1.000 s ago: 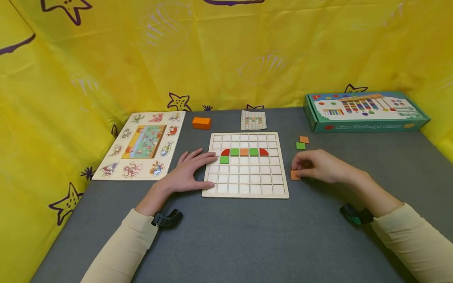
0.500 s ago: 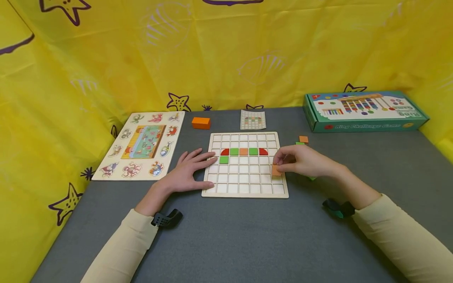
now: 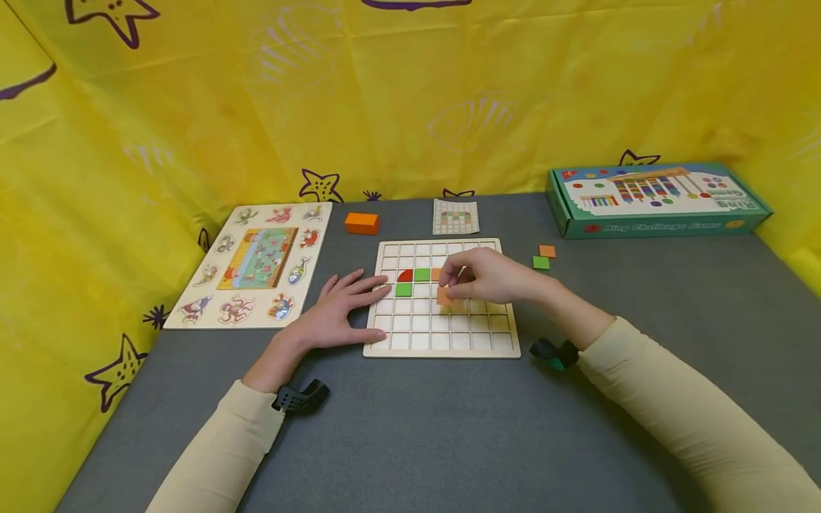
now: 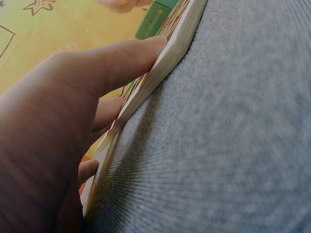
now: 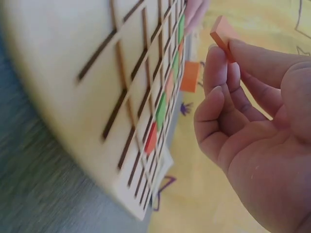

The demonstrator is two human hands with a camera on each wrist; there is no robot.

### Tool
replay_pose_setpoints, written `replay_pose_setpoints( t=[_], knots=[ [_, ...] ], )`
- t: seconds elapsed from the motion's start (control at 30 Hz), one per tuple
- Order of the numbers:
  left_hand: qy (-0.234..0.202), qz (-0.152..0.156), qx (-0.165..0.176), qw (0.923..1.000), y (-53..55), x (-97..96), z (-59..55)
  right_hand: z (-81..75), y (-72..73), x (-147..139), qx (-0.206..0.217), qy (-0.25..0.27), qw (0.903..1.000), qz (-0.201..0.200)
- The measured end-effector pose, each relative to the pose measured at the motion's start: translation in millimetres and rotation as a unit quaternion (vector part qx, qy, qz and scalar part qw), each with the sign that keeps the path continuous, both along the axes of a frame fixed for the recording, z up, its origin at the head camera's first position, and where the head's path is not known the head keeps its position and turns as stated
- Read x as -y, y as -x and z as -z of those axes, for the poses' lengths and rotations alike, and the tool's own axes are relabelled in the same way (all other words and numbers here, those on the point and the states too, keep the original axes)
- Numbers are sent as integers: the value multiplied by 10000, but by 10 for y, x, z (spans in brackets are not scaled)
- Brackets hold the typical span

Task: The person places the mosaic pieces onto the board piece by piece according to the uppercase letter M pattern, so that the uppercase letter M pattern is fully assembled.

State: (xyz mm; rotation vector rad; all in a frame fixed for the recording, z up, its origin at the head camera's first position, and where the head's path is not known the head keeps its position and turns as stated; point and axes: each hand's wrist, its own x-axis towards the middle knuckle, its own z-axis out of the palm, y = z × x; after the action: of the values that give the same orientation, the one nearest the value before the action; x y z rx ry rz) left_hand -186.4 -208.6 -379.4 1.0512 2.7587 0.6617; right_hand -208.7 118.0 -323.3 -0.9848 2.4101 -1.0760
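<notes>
My right hand pinches an orange square tile between thumb and fingertips, over the middle of the wooden grid board. In the right wrist view the tile is lifted clear of the board. My left hand rests on the board's left edge, fingers spread, its thumb touching the rim. Set in the grid are a red quarter-round piece, a green tile beside it and another green tile one row nearer. Further row pieces are partly hidden behind my right hand in the head view.
An orange tile and a green tile lie right of the board. Behind it are a pattern card and an orange block. A sea-animal puzzle lies left, a green game box back right.
My right hand has picked the orange tile up from the table right of the board and carried it left over the grid. The left hand has stayed on the board's edge.
</notes>
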Motion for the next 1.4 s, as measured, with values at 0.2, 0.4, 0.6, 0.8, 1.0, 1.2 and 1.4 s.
replay_pose_setpoints(
  t=[0.2,0.4,0.6,0.8,1.0,1.2,1.4],
  knots=[
    [53,-71,173,9998,3,-2,-24,17,99,227,67,-10,9999,-134],
    [111,-83,352,9993,5,-16,-61,75,147,426,-30,-194,9996,-207],
    [101,-76,381,9992,7,-23,-78,116,169,582,-33,-427,9989,-191],
    [144,-77,396,9991,0,-30,-90,141,180,672,48,-498,9986,-143],
    [123,-116,419,9990,-6,-34,-100,136,178,725,-152,-749,9969,-199],
    [143,-103,421,9990,-5,-32,-84,145,158,727,-449,-964,9935,-401],
    [82,-79,384,9992,-6,-18,-93,106,132,722,-452,-956,9933,-467]
  ],
)
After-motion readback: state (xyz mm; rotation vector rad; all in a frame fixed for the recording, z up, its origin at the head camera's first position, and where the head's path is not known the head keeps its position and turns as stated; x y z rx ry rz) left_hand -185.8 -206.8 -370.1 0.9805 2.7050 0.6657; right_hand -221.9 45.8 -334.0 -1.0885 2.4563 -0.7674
